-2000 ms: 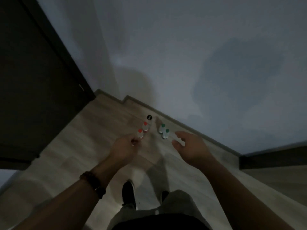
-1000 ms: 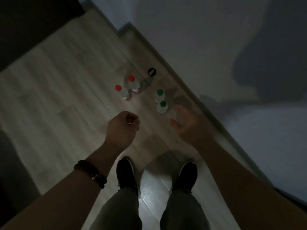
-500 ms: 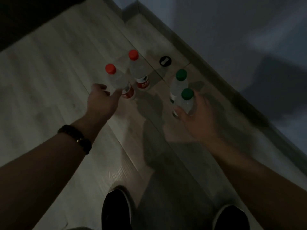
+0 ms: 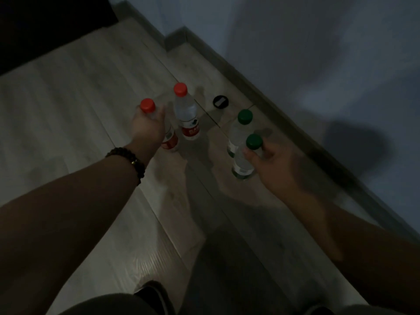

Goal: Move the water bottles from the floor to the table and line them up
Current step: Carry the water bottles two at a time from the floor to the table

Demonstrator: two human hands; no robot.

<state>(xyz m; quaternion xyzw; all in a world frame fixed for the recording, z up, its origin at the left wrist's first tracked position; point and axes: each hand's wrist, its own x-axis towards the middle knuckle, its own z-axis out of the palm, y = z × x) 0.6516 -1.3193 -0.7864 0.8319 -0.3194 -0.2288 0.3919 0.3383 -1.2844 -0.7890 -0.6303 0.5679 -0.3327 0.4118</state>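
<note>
Both hands have closed on bottles since half a second ago: left hand (image 4: 147,127) grip holds the red-capped bottle (image 4: 169,138), right hand (image 4: 272,162) grip holds the green-capped bottle (image 4: 244,160), so lifting can begin.

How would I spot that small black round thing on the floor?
Follow the baseboard along the wall to the four bottles. The black disc lies flat between the red-capped bottle and the green-capped bottle. It alone is flat, dark and untouched.

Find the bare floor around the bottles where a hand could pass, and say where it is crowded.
Bare floor lies left of the left hand, and between the red-capped pair and green-capped pair. Crowded within each pair and near the black disc.
</note>
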